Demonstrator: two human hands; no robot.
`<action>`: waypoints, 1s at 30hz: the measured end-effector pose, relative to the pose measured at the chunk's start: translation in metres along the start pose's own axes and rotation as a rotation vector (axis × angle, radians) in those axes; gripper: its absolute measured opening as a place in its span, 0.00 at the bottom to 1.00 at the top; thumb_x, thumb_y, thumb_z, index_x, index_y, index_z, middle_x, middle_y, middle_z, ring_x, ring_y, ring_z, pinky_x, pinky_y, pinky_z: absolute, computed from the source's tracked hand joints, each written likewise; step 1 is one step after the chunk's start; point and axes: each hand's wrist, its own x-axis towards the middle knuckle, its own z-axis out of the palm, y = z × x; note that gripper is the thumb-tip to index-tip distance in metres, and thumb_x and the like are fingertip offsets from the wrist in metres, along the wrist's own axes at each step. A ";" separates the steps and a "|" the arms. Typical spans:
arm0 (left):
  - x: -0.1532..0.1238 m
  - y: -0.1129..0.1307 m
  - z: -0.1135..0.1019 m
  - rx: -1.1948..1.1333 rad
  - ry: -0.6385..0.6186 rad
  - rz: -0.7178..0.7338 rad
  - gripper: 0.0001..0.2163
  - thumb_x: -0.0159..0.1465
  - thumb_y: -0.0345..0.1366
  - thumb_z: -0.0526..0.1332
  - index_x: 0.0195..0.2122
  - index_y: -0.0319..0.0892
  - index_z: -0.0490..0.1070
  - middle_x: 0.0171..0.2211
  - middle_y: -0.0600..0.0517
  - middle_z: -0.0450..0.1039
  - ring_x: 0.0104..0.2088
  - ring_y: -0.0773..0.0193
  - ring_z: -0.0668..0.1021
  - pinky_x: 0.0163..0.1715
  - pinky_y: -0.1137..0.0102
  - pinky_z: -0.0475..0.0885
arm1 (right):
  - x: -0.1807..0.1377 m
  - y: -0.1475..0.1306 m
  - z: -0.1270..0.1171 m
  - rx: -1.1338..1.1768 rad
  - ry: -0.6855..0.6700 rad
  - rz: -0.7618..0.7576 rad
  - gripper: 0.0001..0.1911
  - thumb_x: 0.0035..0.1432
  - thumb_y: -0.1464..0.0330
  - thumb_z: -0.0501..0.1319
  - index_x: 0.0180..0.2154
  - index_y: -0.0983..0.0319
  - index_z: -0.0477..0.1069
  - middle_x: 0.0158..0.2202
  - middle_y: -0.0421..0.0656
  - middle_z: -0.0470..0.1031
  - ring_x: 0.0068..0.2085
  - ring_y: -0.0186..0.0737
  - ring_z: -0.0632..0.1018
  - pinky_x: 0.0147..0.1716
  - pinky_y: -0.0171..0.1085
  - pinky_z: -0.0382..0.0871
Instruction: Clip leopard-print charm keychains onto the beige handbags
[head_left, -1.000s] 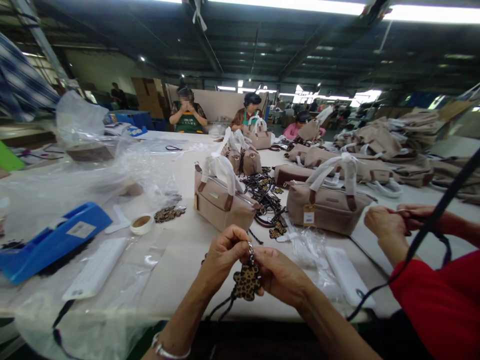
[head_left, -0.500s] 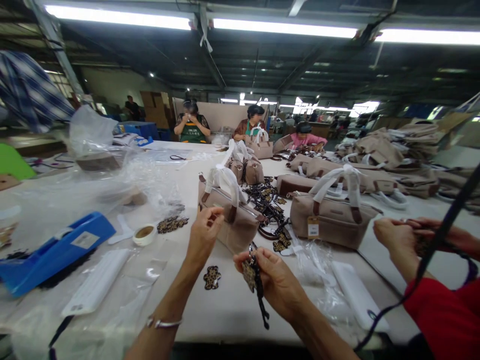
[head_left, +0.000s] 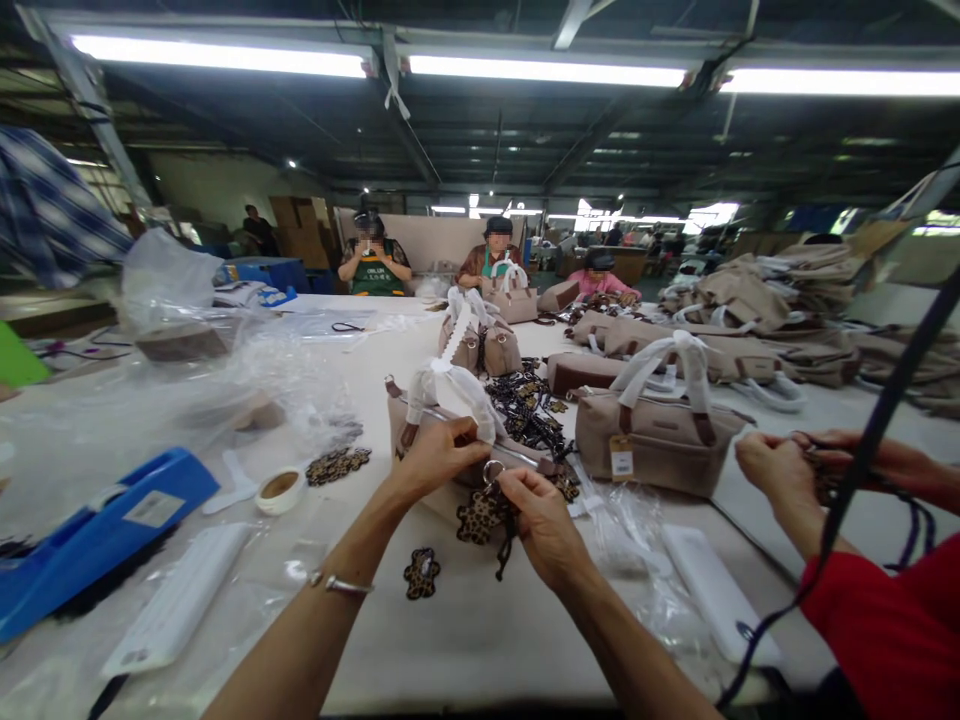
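My right hand point(head_left: 546, 522) pinches a metal key ring from which a leopard-print flower-shaped charm point(head_left: 480, 515) and a dark cord hang. My left hand point(head_left: 441, 460) is closed, its fingertips by the ring; what they hold, if anything, is hidden. Both hands are in front of a taupe handbag point(head_left: 448, 497) with white-wrapped handles, which they partly cover. A loose leopard-print charm point(head_left: 421, 573) lies on the table below my left hand. Behind the bag is a pile of dark straps and leopard charms point(head_left: 529, 405).
Left are a blue tape dispenser point(head_left: 150, 515), a tape roll point(head_left: 280, 490), stacked charms point(head_left: 337, 466) and clear plastic. A tagged handbag point(head_left: 660, 445) and a white power bank-like block point(head_left: 716, 590) stand right. A red-sleeved co-worker's hands point(head_left: 787, 480) work close by; more people sit opposite.
My left hand has moved right and down toward my right hand. The charm and ring in my right hand have been raised and turned, so the charm now faces me. The view has shifted slightly.
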 end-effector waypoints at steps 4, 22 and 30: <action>-0.002 0.008 0.023 -0.252 -0.058 -0.052 0.09 0.60 0.42 0.59 0.31 0.40 0.69 0.25 0.57 0.66 0.26 0.68 0.68 0.26 0.74 0.64 | -0.001 -0.009 -0.006 0.015 0.073 -0.026 0.18 0.43 0.57 0.73 0.27 0.63 0.72 0.23 0.36 0.71 0.23 0.30 0.68 0.24 0.32 0.61; -0.004 0.004 0.042 -0.427 -0.042 -0.079 0.12 0.61 0.45 0.61 0.33 0.41 0.69 0.27 0.56 0.66 0.28 0.67 0.70 0.30 0.73 0.70 | -0.004 -0.014 -0.019 -0.297 0.231 -0.221 0.19 0.51 0.53 0.67 0.25 0.61 0.66 0.20 0.35 0.65 0.22 0.31 0.67 0.21 0.32 0.62; -0.003 0.003 0.043 -0.417 -0.042 -0.088 0.12 0.61 0.46 0.61 0.34 0.40 0.71 0.27 0.55 0.67 0.28 0.66 0.70 0.30 0.72 0.71 | -0.002 -0.017 -0.026 -0.303 0.175 -0.186 0.20 0.51 0.53 0.67 0.25 0.62 0.66 0.19 0.36 0.66 0.22 0.32 0.68 0.20 0.32 0.63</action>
